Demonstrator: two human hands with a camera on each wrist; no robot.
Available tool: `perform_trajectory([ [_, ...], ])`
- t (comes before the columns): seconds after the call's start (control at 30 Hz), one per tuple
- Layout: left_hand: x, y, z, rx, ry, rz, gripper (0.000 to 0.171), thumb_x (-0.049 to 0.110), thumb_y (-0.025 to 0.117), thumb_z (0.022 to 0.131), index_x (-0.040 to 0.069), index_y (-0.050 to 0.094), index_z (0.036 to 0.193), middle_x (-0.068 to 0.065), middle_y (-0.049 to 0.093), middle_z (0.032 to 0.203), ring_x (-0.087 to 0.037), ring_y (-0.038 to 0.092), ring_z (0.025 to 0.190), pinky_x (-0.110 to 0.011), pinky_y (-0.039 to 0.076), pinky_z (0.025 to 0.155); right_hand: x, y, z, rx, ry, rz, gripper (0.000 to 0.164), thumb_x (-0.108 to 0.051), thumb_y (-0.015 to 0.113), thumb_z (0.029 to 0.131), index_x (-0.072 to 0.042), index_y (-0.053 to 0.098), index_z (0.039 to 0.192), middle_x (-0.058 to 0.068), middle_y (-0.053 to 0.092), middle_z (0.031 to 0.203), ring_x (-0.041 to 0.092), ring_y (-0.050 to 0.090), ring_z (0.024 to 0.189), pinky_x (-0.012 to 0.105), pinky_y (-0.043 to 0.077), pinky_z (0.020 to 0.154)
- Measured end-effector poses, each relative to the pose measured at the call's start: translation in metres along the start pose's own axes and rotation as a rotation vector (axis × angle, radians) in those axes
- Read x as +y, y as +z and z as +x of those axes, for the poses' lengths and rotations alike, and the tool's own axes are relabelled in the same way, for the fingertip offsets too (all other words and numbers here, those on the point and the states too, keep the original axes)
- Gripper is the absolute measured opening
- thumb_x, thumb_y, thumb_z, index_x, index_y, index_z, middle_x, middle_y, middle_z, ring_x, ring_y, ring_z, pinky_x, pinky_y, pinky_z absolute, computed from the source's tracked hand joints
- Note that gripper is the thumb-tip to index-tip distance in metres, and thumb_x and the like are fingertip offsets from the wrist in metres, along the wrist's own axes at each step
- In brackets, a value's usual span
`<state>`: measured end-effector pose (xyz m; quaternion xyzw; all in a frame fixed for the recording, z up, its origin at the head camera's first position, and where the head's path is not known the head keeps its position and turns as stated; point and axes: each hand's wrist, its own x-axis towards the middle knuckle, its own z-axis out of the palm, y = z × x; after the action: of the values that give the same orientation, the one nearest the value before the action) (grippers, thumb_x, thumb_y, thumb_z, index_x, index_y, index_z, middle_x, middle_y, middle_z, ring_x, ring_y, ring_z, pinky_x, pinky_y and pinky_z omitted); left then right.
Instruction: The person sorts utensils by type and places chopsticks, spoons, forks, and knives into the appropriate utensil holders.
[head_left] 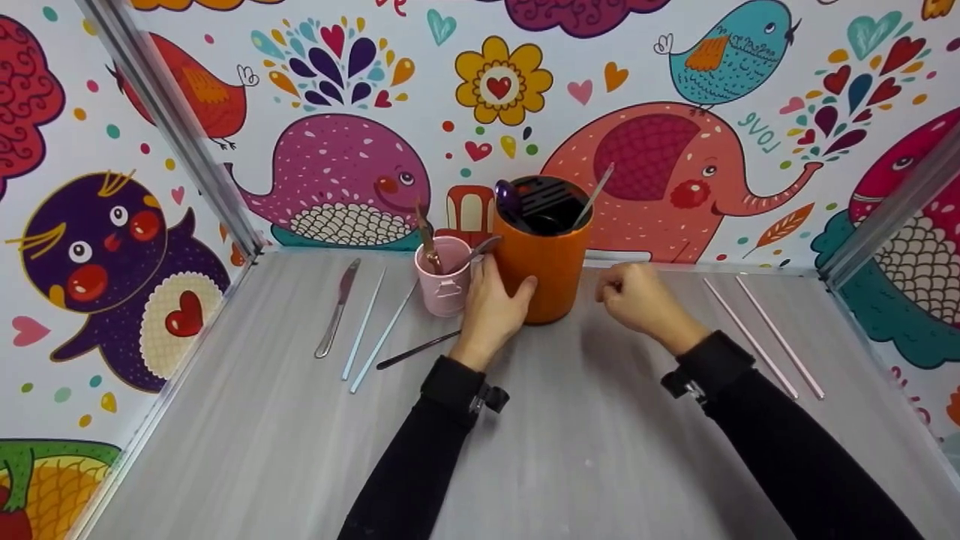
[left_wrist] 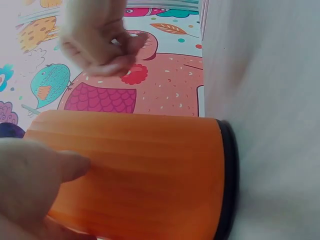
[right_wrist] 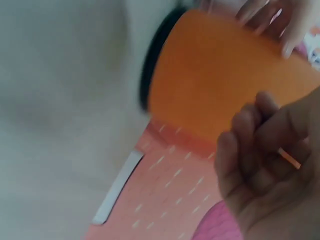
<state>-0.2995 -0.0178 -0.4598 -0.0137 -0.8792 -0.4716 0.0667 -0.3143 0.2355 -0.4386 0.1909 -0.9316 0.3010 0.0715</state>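
Observation:
My left hand (head_left: 495,307) holds the left side of an orange utensil holder (head_left: 546,262), its thumb (left_wrist: 75,165) against the front wall. The holder stands upright on a black base, with a black slotted insert, a purple spoon (head_left: 508,196) and a thin light stick (head_left: 596,193) at the top. Just right of it, apart from the wall, my right hand (head_left: 637,296) is raised with loosely curled fingers and nothing visible in them. A pink cup (head_left: 444,289) stands left of my left hand, with a brownish utensil (head_left: 427,244) and a dark-handled one (head_left: 480,251) in it.
On the left lie a table knife (head_left: 339,309) and two pale blue sticks (head_left: 365,324). A dark stick (head_left: 416,351) lies before the pink cup. Two pale pink sticks (head_left: 780,336) lie at the right. A patterned wall (head_left: 480,165) closes the table's back.

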Motion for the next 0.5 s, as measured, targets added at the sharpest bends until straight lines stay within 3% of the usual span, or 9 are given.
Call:
perform_trajectory([
  [0.13, 0.0, 0.0, 0.0, -0.008, -0.002, -0.001, 0.087, 0.041, 0.071, 0.106, 0.002, 0.029, 0.172, -0.021, 0.039, 0.174, -0.035, 0.042, 0.163, -0.05, 0.031, 0.138, 0.031, -0.019, -0.005, 0.021, 0.177, -0.104, 0.027, -0.009, 0.061, 0.102, 0.002, 0.084, 0.111, 0.021, 0.081, 0.104, 0.035, 0.068, 0.091, 0.046, 0.059, 0.083],
  [0.27, 0.001, 0.0, -0.001, -0.016, -0.005, -0.004, 0.089, 0.042, 0.071, 0.106, 0.003, 0.028, 0.172, -0.021, 0.038, 0.174, -0.034, 0.042, 0.163, -0.05, 0.032, 0.138, 0.065, -0.038, -0.014, 0.027, 0.287, -0.222, 0.026, -0.011, 0.066, 0.102, 0.007, 0.08, 0.114, 0.026, 0.079, 0.104, 0.04, 0.067, 0.091, 0.055, 0.058, 0.086],
  [0.5, 0.001, 0.0, -0.001, -0.038, -0.031, -0.007, 0.089, 0.043, 0.071, 0.106, 0.006, 0.025, 0.174, -0.017, 0.036, 0.177, -0.031, 0.042, 0.163, -0.048, 0.03, 0.139, 0.119, -0.069, -0.037, -0.14, 0.476, -0.316, 0.038, -0.015, 0.07, 0.103, 0.016, 0.071, 0.124, 0.032, 0.072, 0.103, 0.046, 0.063, 0.093, 0.055, 0.055, 0.082],
])
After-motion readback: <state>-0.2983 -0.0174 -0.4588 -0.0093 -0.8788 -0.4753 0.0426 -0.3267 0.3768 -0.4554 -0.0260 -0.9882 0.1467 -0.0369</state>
